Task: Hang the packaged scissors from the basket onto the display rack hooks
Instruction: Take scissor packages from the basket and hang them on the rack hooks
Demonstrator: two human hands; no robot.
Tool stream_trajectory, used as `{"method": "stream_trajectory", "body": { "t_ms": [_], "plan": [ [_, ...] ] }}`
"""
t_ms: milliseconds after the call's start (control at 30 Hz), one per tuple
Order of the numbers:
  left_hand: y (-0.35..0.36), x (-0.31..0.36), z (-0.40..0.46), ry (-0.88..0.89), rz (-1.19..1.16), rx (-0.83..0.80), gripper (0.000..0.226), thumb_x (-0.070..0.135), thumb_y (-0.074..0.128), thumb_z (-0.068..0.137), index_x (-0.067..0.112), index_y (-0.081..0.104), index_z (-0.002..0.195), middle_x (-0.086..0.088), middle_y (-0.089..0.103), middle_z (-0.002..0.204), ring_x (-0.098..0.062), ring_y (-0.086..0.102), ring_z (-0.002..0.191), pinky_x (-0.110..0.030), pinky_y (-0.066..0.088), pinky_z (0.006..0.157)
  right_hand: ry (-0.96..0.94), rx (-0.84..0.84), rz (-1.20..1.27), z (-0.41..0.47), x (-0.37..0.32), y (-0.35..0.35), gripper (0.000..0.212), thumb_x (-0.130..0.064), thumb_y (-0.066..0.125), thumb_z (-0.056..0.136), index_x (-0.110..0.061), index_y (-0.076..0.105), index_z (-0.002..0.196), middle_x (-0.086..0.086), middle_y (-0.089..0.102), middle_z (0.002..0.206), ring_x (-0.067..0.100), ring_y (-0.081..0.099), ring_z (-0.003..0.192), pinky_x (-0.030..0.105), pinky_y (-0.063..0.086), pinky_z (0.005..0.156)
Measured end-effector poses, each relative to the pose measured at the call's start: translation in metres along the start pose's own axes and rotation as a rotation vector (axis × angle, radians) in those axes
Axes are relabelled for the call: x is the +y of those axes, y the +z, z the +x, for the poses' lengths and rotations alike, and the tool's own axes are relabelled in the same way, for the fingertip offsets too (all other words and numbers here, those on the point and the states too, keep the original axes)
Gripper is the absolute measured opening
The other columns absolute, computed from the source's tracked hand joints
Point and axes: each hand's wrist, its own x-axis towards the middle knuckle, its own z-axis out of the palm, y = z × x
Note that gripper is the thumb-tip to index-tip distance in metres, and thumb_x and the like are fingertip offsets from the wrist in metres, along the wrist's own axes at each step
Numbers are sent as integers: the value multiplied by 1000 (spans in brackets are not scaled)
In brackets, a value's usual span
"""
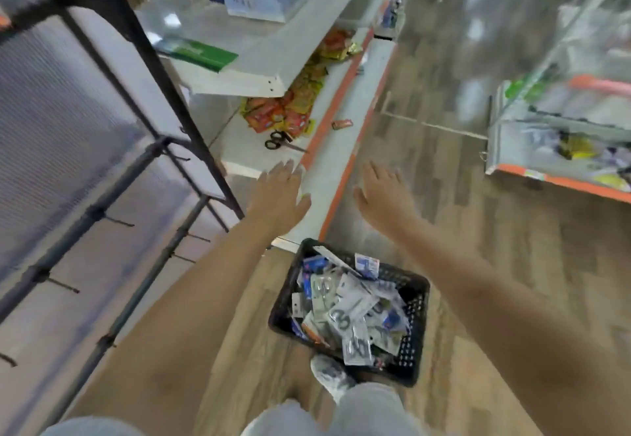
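Fingers straight, empty; packaged scissors jumbled in basket.

We see a wooden floor and on it stands a black basket, full of packaged scissors. Beside the basket a shoe rests on the floor. Further away, a low white shelf carries orange snack packets and one loose pair of black scissors just beside them.
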Motion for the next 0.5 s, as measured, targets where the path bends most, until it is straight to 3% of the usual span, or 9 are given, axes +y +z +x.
{"method": "stream_trajectory", "body": {
  "t_ms": [167,300,400,500],
  "plan": [
    [60,30,-32,245,47,-127,61,37,30,100,5,12,149,-13,9,158,-26,11,145,-40,12,116,243,18,38,-72,35,42,52,-24,43,96,0,33,141,17,33,148,30,33,135,45,19,113],
    [114,42,-70,313,60,-228,60,37,30,100,7,13,150,-9,9,159,-22,10,145,-39,8,116,365,-41,37,-124,46,85,50,-22,40,98,-1,31,142,17,35,147,31,35,133,42,19,112],
    [154,43,-87,346,53,-301,60,38,32,100,7,17,149,-10,16,157,-23,17,144,-40,11,115,446,-103,41,-148,51,117,52,-25,41,98,-1,30,143,18,34,149,34,36,132,40,23,109],
    [194,41,-89,384,-15,-338,57,35,42,97,2,33,143,-14,38,146,-28,33,135,-40,26,111,493,-147,87,-163,61,154,51,-24,41,99,-1,32,143,16,35,148,31,36,133,37,25,108]
  ]
}}
